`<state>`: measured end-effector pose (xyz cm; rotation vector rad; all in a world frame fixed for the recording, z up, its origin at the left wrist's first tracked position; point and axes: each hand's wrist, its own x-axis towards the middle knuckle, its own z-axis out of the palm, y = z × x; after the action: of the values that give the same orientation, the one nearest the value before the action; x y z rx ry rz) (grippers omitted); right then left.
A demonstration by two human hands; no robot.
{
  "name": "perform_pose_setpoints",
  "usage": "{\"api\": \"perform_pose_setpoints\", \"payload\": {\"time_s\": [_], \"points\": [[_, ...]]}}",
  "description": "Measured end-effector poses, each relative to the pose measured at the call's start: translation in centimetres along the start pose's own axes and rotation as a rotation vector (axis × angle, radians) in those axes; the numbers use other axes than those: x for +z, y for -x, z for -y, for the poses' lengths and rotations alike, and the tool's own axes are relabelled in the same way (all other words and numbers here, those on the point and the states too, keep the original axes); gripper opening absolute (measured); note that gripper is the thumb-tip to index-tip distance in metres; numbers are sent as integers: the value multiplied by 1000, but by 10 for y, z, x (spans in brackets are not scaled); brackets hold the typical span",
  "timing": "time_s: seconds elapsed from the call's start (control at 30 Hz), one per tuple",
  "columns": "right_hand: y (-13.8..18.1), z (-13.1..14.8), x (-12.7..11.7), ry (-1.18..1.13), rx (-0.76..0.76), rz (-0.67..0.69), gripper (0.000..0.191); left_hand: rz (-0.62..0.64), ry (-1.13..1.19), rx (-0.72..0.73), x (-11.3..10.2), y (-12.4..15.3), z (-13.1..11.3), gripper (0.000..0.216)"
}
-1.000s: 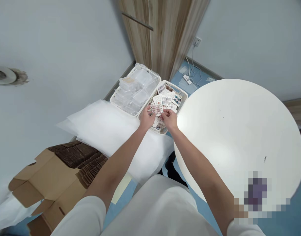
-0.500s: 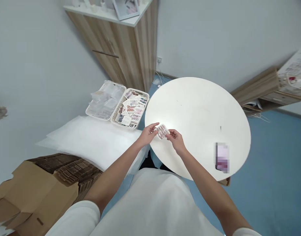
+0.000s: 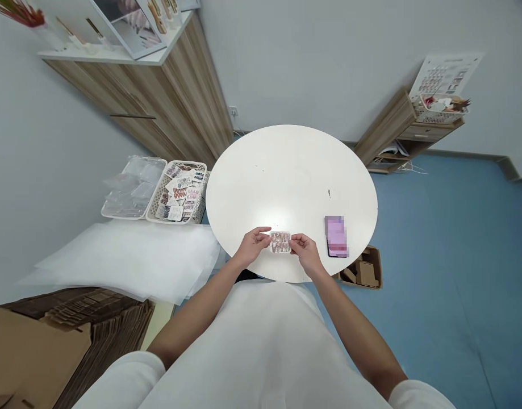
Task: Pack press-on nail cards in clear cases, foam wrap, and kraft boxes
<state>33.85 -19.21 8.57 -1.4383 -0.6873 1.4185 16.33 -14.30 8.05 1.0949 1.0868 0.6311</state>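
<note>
Between my two hands is a small card of press-on nails (image 3: 280, 242), set in two rows in pinkish and silvery tones. My left hand (image 3: 254, 246) pinches its left edge, with the index finger stretched out above. On its right edge, the thumb and fingers of my right hand (image 3: 305, 250) are closed. The card is over the near part of a round white table (image 3: 286, 170); whether it touches the surface I cannot tell. A phone with a blurred purple screen (image 3: 336, 236) lies on the table to the right of my right hand.
Left of the table stands a white basket (image 3: 201, 199) full of nail cards, beside a container of clear plastic boxes (image 3: 135, 187). White sheets (image 3: 124, 255) and folded cardboard (image 3: 39, 346) are nearer me. An open carton (image 3: 379, 267) sits on the floor at right.
My view has turned right, so the table now sits more centrally. The nail card has gone from tilted to level, and both hands still hold it.
</note>
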Motion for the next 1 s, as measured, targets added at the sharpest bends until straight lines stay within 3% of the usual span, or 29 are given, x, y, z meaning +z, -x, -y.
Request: {"api": "perform_pose_setpoints", "payload": {"time_s": [0.27, 0.8, 0.9, 1.0], "points": [[0, -7, -9, -76, 7, 4, 26, -70, -45, -11, 11, 7, 13, 30], [-15, -5, 14, -56, 0, -17, 24, -7, -26, 17, -19, -15, 16, 24], [-18, -6, 16, -53, 31, -25, 26, -12, -60, 17, -24, -18, 16, 26], [-22, -5, 18, -64, 91, -60, 29, 22, -104, 45, -30, -18, 10, 42]]}}
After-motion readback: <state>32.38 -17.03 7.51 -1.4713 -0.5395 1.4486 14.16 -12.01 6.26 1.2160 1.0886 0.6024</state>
